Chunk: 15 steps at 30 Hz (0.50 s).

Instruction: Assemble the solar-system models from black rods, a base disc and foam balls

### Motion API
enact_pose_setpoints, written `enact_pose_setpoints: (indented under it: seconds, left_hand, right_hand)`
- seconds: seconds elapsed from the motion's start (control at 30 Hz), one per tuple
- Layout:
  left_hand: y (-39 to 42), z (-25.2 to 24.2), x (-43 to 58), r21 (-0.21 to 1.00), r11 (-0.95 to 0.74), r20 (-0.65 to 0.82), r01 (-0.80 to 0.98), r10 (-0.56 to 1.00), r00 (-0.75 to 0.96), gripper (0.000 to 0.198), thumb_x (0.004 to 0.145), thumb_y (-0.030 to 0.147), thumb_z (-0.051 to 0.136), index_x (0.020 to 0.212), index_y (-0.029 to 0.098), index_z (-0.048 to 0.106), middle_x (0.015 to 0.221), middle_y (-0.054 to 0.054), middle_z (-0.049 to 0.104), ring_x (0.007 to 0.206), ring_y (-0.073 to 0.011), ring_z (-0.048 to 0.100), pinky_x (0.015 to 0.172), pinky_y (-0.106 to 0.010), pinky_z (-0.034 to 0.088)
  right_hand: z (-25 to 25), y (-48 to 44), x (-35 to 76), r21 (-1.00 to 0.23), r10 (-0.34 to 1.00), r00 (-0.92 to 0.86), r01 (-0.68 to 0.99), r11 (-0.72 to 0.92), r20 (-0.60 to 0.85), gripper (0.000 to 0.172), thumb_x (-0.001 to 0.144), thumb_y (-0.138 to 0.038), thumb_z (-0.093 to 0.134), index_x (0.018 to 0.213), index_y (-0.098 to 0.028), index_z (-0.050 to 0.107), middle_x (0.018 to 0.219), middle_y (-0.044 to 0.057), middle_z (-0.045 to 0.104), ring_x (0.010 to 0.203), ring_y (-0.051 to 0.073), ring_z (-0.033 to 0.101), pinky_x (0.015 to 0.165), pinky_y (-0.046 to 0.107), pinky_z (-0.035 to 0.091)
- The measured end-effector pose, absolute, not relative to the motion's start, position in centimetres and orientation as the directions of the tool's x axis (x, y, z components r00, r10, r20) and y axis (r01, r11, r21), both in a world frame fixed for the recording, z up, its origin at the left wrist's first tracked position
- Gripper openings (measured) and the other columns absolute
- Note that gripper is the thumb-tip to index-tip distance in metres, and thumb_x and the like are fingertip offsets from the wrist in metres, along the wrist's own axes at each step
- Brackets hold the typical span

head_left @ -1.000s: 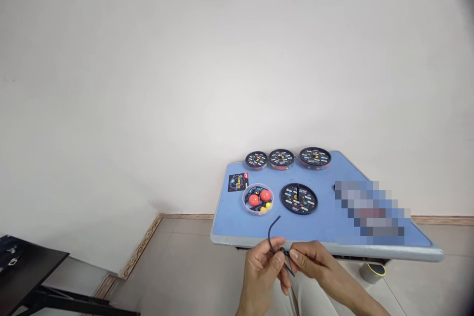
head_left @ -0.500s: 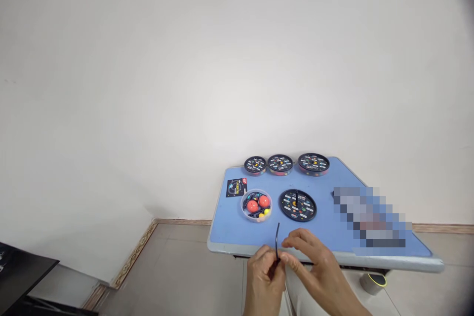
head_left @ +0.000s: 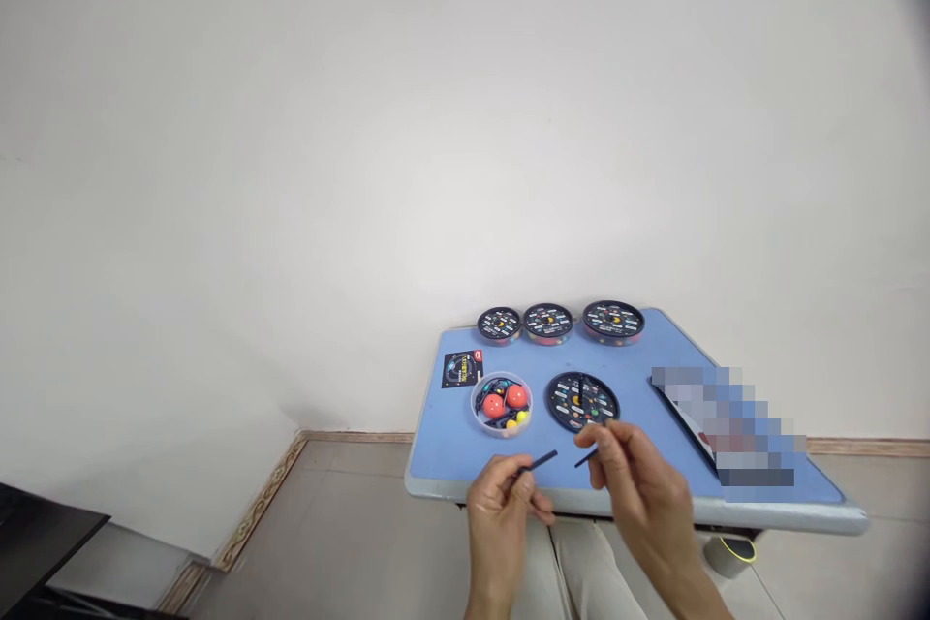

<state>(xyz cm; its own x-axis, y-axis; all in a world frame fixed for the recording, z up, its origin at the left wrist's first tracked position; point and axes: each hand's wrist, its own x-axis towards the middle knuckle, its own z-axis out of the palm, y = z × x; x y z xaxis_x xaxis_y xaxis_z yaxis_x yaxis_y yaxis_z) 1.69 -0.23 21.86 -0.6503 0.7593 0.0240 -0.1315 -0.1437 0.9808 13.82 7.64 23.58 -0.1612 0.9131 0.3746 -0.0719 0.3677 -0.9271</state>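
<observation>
- the left hand (head_left: 501, 509) is nearly closed, thumb and fingertips pinching one black strip (head_left: 544, 459), which juts out toward the right hand.
- the right hand (head_left: 643, 484) is curled, pinching a second black strip (head_left: 585, 458) that points down and left; the two visible tips face each other, apart.
- both hands are at the near edge of the blue counter (head_left: 450, 457), above the person's legs.
- just beyond, one black disc (head_left: 563, 414) lies flat, bearing one upright dark post (head_left: 581, 390); the right hand's fingers hide a little of its near rim.
- left of it, one clear tub (head_left: 474, 415) holds two red balls (head_left: 505, 401), two small yellowish balls (head_left: 516, 420) and dark parts, too jumbled to count.
- farther out: one printed card (head_left: 463, 369), three lidded round tubs (head_left: 548, 322) along the wall, and one blurred-out object (head_left: 690, 436) at right.
</observation>
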Motion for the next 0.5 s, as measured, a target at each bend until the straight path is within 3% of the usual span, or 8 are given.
enact_pose_setpoints:
  seconds: [0.1, 0.23, 0.33, 0.5]
  left_hand:
    - [-0.6, 22.8, 0.6, 0.950, -0.162, -0.076, -0.266, 0.706, -0.704, 0.049, 0.060, 0.053, 0.084, 0.084, 0.012, 0.074, 0.059, -0.001, 0.063, 0.048, -0.0158, 0.062, 0.049, -0.029, 0.054]
    - [-1.2, 23.1, 0.5, 0.911, -0.204, -0.111, -0.358, 0.715, -0.691, 0.045, 0.060, 0.051, 0.086, 0.078, 0.012, 0.073, 0.062, -0.001, 0.062, 0.051, -0.0136, 0.059, 0.045, -0.024, 0.049]
    - [-1.5, 22.3, 1.1, 0.895, -0.219, -0.114, -0.389, 0.732, -0.672, 0.044, 0.063, 0.049, 0.086, 0.083, 0.012, 0.074, 0.060, 0.000, 0.060, 0.047, -0.0115, 0.056, 0.041, -0.021, 0.045]
    - [-1.8, 21.0, 2.1, 0.933, -0.206, -0.062, -0.294, 0.715, -0.697, 0.047, 0.065, 0.055, 0.083, 0.084, 0.012, 0.076, 0.056, 0.000, 0.058, 0.042, -0.0104, 0.053, 0.039, -0.020, 0.042]
  right_hand:
    - [24.0, 8.8, 14.4, -0.950, 0.952, -0.289, -0.313, 0.004, 0.099, 0.038, 0.084, -0.060, 0.061, 0.080, -0.022, 0.059, 0.068, 0.003, 0.065, 0.047, 0.013, 0.049, 0.039, 0.025, 0.037]
    - [23.8, 9.2, 14.3, -0.814, 0.874, -0.482, -0.483, -0.323, -0.061, 0.039, 0.068, -0.048, 0.083, 0.084, -0.019, 0.063, 0.068, 0.001, 0.063, 0.046, 0.008, 0.042, 0.040, 0.021, 0.032]
    - [23.6, 8.9, 14.1, -0.744, 0.831, -0.545, -0.507, -0.434, -0.113, 0.040, 0.062, -0.042, 0.088, 0.083, -0.016, 0.067, 0.067, 0.000, 0.060, 0.044, 0.004, 0.036, 0.039, 0.019, 0.025]
    - [23.3, 8.7, 13.9, -0.704, 0.827, -0.547, -0.537, -0.464, -0.128, 0.037, 0.066, -0.046, 0.085, 0.078, -0.015, 0.068, 0.065, 0.000, 0.060, 0.042, 0.003, 0.029, 0.037, 0.019, 0.020]
